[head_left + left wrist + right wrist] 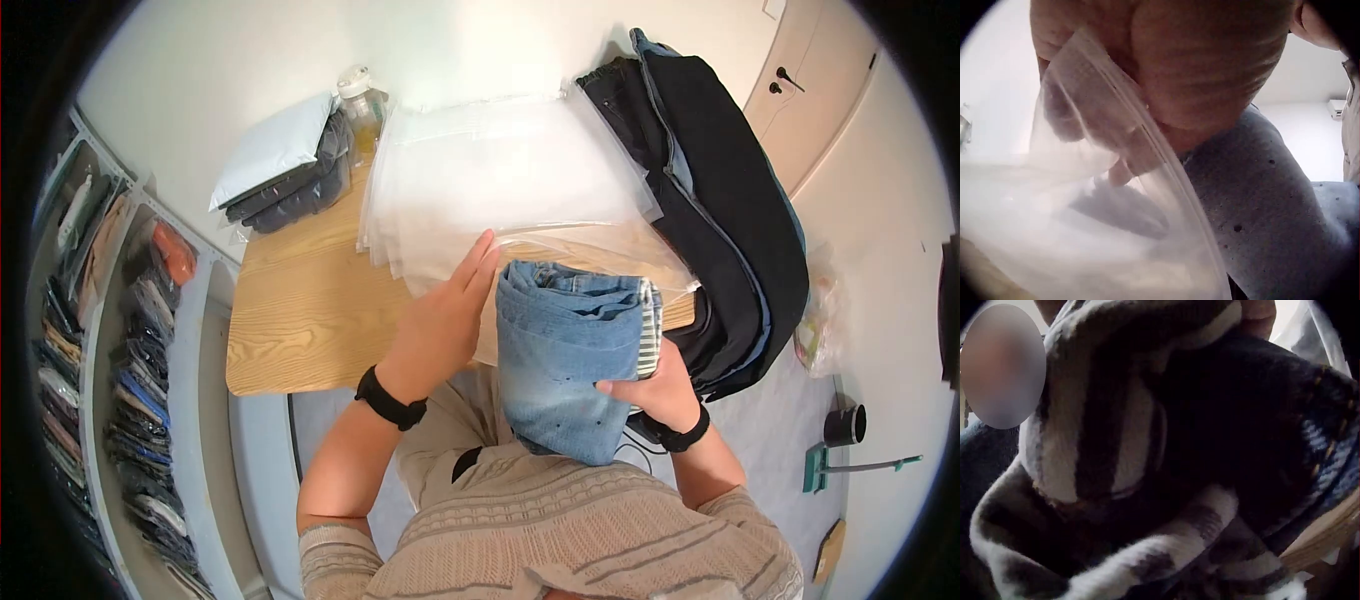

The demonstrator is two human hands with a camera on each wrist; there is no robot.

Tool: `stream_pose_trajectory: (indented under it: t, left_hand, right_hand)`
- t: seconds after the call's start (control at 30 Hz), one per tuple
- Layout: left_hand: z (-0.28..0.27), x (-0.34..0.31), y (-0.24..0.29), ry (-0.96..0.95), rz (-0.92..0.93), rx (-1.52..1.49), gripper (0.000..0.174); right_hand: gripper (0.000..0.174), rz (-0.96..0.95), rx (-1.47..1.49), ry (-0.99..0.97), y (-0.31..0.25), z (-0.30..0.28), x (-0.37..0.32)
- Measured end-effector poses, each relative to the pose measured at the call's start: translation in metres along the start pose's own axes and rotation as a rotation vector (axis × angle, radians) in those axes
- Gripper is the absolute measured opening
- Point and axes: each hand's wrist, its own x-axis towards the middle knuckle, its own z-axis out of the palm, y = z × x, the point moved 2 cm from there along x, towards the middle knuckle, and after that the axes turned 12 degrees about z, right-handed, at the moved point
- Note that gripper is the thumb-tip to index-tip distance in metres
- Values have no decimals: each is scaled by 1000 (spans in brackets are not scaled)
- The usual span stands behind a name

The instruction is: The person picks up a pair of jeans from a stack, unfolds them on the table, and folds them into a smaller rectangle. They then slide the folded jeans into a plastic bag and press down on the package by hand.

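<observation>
Folded blue jeans (pixel 570 350) with a striped fabric edge (pixel 649 325) are held upright at the table's near side. My right hand (pixel 665 390) grips them at the right, thumb over the denim. The striped fabric (pixel 1097 425) fills much of the right wrist view. My left hand (pixel 440 325) reaches over the near part of the clear plastic bags (pixel 500 165), its fingers straight and close together. In the left wrist view, fingers show through the translucent film of a bag (pixel 1079 219), whose edge crosses below the palm. The jeans are just right of this hand.
The bags lie on a wooden table (pixel 300 310). Packed bundles (pixel 275 160) and a bottle (pixel 362 105) stand at the back left. Dark trousers (pixel 720 180) drape over the right side. Shelves of bagged clothes (pixel 150 390) line the left wall.
</observation>
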Motion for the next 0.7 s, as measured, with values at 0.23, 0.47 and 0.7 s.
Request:
stream_pose_trajectory:
  t: [0.23,0.47,0.7]
  left_hand:
    - [2,0,-1,91,54,44,68]
    - [-17,10,30,69,161,15,54]
    - [-19,23,61,31,322,-80,53]
  right_hand:
    - [51,68,-49,-43,1,4,14]
    - [54,5,-315,-104,-3,6,38]
    - [39,-20,-742,-45,-36,5,71]
